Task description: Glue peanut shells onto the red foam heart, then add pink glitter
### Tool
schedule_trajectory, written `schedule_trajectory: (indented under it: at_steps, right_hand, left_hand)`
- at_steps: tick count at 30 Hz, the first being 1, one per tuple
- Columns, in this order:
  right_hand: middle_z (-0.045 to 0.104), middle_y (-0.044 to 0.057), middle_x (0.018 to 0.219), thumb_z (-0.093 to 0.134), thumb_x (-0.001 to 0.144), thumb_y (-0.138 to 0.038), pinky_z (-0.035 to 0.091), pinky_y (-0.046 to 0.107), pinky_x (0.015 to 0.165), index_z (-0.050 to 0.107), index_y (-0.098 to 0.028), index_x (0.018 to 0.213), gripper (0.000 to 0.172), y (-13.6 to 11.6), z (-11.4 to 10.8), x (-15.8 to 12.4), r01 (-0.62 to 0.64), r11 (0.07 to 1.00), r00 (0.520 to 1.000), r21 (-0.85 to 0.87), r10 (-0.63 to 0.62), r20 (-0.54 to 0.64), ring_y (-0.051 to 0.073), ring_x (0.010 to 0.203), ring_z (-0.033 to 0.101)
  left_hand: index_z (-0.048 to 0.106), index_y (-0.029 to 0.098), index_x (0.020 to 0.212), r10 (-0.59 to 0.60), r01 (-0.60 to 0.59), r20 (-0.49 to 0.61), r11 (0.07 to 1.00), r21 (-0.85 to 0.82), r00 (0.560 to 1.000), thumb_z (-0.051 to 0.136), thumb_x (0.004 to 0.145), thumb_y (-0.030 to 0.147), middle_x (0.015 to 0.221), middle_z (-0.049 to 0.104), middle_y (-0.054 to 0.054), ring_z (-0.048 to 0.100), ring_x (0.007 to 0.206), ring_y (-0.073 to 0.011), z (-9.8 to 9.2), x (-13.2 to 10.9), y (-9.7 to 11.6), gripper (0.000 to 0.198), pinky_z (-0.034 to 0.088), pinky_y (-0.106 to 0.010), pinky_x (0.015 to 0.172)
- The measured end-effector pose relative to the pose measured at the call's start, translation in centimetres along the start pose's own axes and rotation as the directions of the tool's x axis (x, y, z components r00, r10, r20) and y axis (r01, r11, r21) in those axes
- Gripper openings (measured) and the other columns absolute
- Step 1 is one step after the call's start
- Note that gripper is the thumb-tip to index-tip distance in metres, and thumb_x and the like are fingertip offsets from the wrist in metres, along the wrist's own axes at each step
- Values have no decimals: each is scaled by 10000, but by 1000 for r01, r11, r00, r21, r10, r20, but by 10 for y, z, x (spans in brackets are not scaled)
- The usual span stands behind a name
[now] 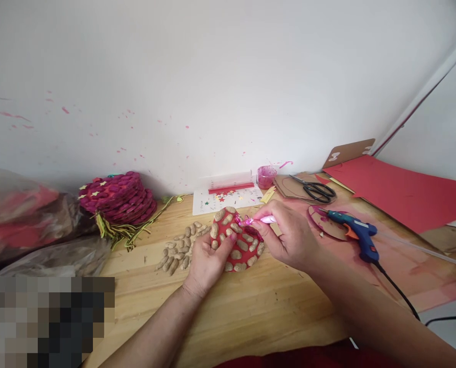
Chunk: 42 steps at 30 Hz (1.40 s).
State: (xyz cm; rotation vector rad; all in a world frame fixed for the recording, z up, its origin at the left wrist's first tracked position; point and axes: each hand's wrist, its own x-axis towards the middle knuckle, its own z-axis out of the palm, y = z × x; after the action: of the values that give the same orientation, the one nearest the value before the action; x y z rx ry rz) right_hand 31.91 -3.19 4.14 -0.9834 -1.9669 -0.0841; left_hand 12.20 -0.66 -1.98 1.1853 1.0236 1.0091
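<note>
My left hand is closed on the near left edge of a red disc, its thumb lying across the top. Whole peanuts in their shells are stuck over the disc, and those near its far right edge are coated in dark pink paint. Pinched in my right hand is a paintbrush with a pale handle. Its pink-wet tip touches or hovers just over the painted peanuts; I cannot tell which. Loose peanuts lie on the wooden table left of the disc.
A stack of painted peanut discs stands at the left beside plastic bags. Behind are a paper sheet with small stars and a paint cup. Scissors, a corded glue gun and red card lie right.
</note>
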Motion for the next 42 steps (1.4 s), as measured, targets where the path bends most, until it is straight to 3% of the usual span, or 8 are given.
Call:
schedule_trajectory:
  at_steps: [4,11,17,22,32,36,42]
  right_hand:
    - [660,22,838,586,952,-126,493,288,696,542,-221,976,108,1,0,0,5,1000,999,-9,-5,-42,168,771,631]
    - [648,25,838,565,950,-110,480,297,702,543,-212,978,108,0,3,-3,4,1000,998,-2,-4,56,174,776,608]
    - [657,32,841,563,957,-120,476,291,712,549,-201,973,83,-1,3,-4,21,1000,997,3,-22,67,174,785,605]
    - [656,39,837,551,949,-109,464,304,692,537,-204,965,97,-2,2,-5,28,999,994,-25,-25,110,187,772,601]
    - [642,-1,798,573,950,-125,461,273,650,536,-226,951,107,-2,-6,1,-48,999,999,-4,48,-15,148,703,607]
    - [641,-23,776,584,953,-128,455,254,605,546,-232,953,110,0,-6,2,-123,990,992,70,121,29,125,654,609]
    - [659,-8,801,585,945,-137,477,277,625,542,-238,956,110,2,-4,2,-88,996,994,32,90,-54,151,687,631]
  left_hand:
    - [774,140,931,0,0,15,1000,14,1000,814,750,538,888,808,-100,756,756,-244,0,1,-1,439,616,-319,703]
    - [755,141,898,21,-22,21,999,44,1000,802,755,535,848,797,-91,740,746,-235,1,0,3,422,605,-310,695]
    - [744,143,820,73,-72,-1,991,114,997,790,761,504,780,776,-72,703,690,-202,2,-1,4,369,571,-270,643]
    - [752,137,861,68,-68,4,989,131,998,771,786,512,819,786,-84,711,704,-209,1,-1,5,383,569,-271,641]
    - [767,130,949,-30,32,23,996,-86,999,831,742,506,870,803,-111,760,727,-262,0,4,-2,434,617,-338,687]
    - [766,129,951,-44,50,40,984,-171,998,837,743,482,870,803,-114,762,712,-268,0,5,-6,416,618,-340,656]
    - [763,120,948,-61,66,37,983,-169,997,845,727,492,835,800,-115,760,674,-257,0,4,-5,441,621,-333,646]
